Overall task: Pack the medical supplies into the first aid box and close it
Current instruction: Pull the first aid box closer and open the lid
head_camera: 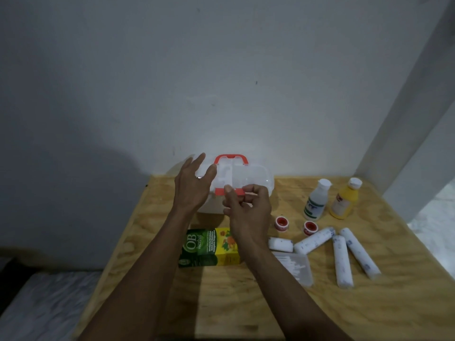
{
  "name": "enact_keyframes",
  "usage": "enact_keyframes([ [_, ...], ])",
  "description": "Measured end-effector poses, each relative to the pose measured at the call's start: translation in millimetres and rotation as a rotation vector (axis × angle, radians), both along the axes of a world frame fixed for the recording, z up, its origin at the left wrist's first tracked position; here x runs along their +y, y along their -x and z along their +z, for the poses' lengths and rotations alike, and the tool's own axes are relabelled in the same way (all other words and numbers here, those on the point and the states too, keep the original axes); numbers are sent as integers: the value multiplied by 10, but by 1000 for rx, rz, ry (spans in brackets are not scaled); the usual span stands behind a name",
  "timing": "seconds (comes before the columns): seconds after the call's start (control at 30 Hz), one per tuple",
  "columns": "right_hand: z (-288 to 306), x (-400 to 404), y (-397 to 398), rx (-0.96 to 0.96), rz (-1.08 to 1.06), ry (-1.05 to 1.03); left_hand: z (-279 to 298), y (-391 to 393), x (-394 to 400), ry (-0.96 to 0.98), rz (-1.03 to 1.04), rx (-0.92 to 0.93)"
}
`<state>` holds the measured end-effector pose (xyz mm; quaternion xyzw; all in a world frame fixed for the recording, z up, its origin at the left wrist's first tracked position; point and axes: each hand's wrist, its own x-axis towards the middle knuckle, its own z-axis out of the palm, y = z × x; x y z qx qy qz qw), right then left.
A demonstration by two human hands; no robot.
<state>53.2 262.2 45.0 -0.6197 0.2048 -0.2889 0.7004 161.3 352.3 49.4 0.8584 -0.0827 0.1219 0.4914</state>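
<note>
The clear first aid box (256, 179) with a red handle (231, 157) and a red front latch (219, 191) stands at the table's far edge by the wall. My left hand (193, 185) is spread open against its left end. My right hand (248, 207) has thumb and fingers pinched on the latch at the box's front. On the wooden table (246, 303) lie a green and yellow medicine carton (209, 247), two red tape rolls (280, 223), several white bandage rolls (342, 259), a clear pack of cotton swabs (295, 267), a white bottle (316, 199) and a yellow bottle (344, 198).
A grey wall rises right behind the box. A white pillar (418, 119) stands at the right. The table's left edge drops to a dark floor and a pale cloth (44, 303). Bare wood lies in front of the carton.
</note>
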Motion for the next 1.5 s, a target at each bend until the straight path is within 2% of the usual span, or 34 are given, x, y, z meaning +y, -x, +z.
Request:
enact_keyframes([
  [0.2, 94, -385, 10, -19, 136, 694, -20, -19, 15, -5, -12, -5],
  [0.3, 116, -566, -73, -10, 63, 1131, -32, -25, 16, 4, -25, -9],
  [0.37, 143, -666, -137, -10, 21, 1277, -30, -22, 11, 0, -27, -13],
  [0.6, 192, -789, -246, -85, 180, 1207, -19, -9, 8, -12, -39, -5],
  [0.8, 248, -798, -276, -143, 180, 1119, -12, 44, 18, 117, 28, 35],
  [1.0, 656, -819, -420, -191, 146, 1118, -35, 102, 79, 211, 6, 76],
  [1.13, 966, -871, -660, -192, 132, 1072, -46, 131, 67, 143, -24, 109],
  [1.27, 1150, -937, -962, -137, 112, 1038, -34, 121, 27, 33, -68, -38],
  [1.5, 1259, -924, -1370, -106, 6, 1000, -82, 89, 25, -1, -66, -76],
])
